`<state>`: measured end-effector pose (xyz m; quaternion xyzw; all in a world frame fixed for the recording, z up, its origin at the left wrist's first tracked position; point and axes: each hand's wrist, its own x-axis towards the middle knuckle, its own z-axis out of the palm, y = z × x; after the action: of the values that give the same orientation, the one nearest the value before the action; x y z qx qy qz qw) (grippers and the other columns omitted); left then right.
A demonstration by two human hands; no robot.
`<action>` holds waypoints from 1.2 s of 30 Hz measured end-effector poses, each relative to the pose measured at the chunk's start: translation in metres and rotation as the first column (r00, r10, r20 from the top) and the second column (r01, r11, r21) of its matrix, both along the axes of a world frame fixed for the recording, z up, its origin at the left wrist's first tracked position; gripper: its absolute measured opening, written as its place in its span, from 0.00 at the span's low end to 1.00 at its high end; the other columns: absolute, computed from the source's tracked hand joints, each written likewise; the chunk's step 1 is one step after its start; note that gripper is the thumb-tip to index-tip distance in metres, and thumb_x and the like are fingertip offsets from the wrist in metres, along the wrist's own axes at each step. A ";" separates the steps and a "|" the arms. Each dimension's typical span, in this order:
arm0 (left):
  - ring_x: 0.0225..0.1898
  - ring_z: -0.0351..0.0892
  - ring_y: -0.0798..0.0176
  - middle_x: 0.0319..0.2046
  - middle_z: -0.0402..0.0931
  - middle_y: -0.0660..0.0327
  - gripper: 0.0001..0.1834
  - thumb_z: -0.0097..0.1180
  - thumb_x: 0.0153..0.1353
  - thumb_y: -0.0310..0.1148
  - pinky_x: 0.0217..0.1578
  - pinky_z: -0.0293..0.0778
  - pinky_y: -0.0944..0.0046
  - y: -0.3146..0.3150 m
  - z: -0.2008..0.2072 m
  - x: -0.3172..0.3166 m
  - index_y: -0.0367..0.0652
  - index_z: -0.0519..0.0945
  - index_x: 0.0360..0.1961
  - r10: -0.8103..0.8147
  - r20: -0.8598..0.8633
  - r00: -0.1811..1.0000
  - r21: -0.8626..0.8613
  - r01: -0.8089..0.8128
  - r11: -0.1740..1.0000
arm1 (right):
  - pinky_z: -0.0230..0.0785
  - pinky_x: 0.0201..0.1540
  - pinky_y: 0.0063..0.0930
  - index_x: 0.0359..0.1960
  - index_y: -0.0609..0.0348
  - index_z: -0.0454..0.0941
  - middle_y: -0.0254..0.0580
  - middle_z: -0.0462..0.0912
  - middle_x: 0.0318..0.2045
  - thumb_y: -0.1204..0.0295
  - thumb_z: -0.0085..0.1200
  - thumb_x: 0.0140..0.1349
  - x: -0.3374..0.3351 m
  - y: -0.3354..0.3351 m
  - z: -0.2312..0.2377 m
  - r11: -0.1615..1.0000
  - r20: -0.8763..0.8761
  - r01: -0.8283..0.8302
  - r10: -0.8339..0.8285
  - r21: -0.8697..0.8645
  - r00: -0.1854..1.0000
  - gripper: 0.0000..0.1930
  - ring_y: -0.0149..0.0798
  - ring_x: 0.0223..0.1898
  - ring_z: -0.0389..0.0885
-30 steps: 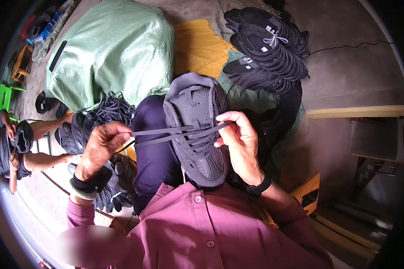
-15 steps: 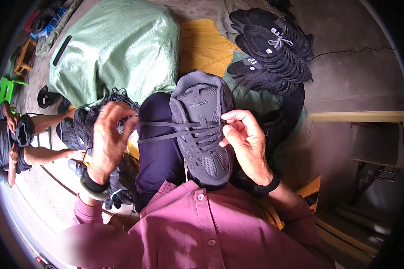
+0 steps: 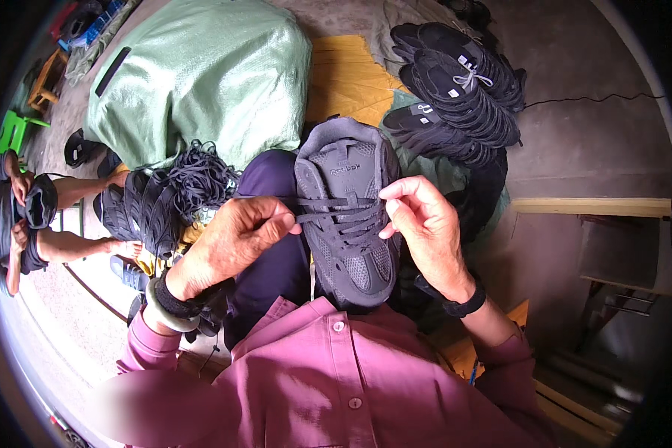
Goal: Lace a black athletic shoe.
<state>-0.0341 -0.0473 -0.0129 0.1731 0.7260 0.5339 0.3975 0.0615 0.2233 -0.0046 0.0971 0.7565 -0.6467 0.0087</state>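
A dark grey lace-up sneaker (image 3: 347, 168) rests on my lap, its toe toward me and its tongue on the far side. Dark shoelaces (image 3: 317, 216) cross its front and stretch left from the upper eyelets. My left hand (image 3: 239, 235) is closed beside the shoe, pinching these laces between thumb and fingers. At the right eyelet edge, my right hand (image 3: 429, 228) has its thumb and index finger drawn close together by the upper. Whatever lies between those fingertips is too small to make out.
Beyond my left arm lie a tangle of dark laces (image 3: 201, 175) and several dark shoes (image 3: 138, 209). A big pale green sack (image 3: 201, 75) stands behind. Stacked dark shoe uppers (image 3: 463, 89) lie far right. At left, another person's hands (image 3: 22, 209) hold a dark shoe.
My left hand has come in from the left toward the shoe and lower, its fingers now closed around the laces. My right hand stays at the right eyelets. The view has shifted slightly.
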 end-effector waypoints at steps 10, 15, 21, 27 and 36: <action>0.37 0.76 0.72 0.33 0.80 0.70 0.06 0.60 0.73 0.31 0.42 0.74 0.69 -0.002 -0.017 0.007 0.40 0.82 0.43 0.081 -0.214 0.973 0.146 -0.050 0.988 | 0.76 0.34 0.19 0.44 0.61 0.80 0.31 0.75 0.37 0.82 0.53 0.70 -0.018 -0.006 0.011 0.992 -0.007 -0.081 0.082 0.098 0.997 0.06 0.22 0.32 0.75; 0.34 0.70 0.77 0.36 0.79 0.70 0.17 0.55 0.77 0.45 0.36 0.66 0.73 -0.025 -0.023 -0.005 0.41 0.81 0.40 -0.035 0.129 0.991 0.144 0.017 0.989 | 0.69 0.36 0.24 0.41 0.59 0.81 0.36 0.75 0.36 0.84 0.55 0.65 -0.032 -0.010 0.019 0.937 -0.125 -0.150 0.197 0.315 0.972 0.07 0.28 0.32 0.74; 0.48 0.75 0.68 0.47 0.76 0.60 0.15 0.61 0.73 0.40 0.51 0.71 0.64 -0.056 -0.013 -0.015 0.39 0.85 0.36 -0.038 0.011 0.999 0.046 0.038 0.998 | 0.70 0.38 0.23 0.41 0.60 0.82 0.36 0.78 0.40 0.85 0.57 0.65 -0.061 -0.022 0.040 0.804 -0.290 -0.183 0.402 0.566 0.869 0.08 0.26 0.34 0.74; 0.63 0.68 0.59 0.61 0.70 0.53 0.14 0.67 0.67 0.43 0.64 0.63 0.56 -0.068 -0.001 -0.004 0.43 0.88 0.34 0.008 0.123 0.992 0.234 -0.037 0.971 | 0.75 0.47 0.37 0.41 0.63 0.81 0.44 0.82 0.40 0.75 0.55 0.67 -0.106 -0.043 0.038 0.657 -0.298 -0.405 0.693 0.636 0.656 0.07 0.46 0.42 0.83; 0.72 0.62 0.51 0.70 0.63 0.49 0.14 0.76 0.56 0.41 0.70 0.56 0.50 -0.066 -0.003 -0.005 0.41 0.88 0.28 0.106 -0.127 0.986 0.194 -0.080 0.978 | 0.74 0.52 0.40 0.46 0.65 0.80 0.54 0.85 0.45 0.72 0.54 0.62 -0.141 -0.090 0.000 0.283 -0.082 -0.931 0.959 0.230 0.271 0.13 0.50 0.47 0.84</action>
<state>-0.0391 -0.1136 -0.0157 0.2117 0.7051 0.6052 0.3030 -0.0791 0.1335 -0.0044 -0.4385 0.7034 -0.4672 0.3076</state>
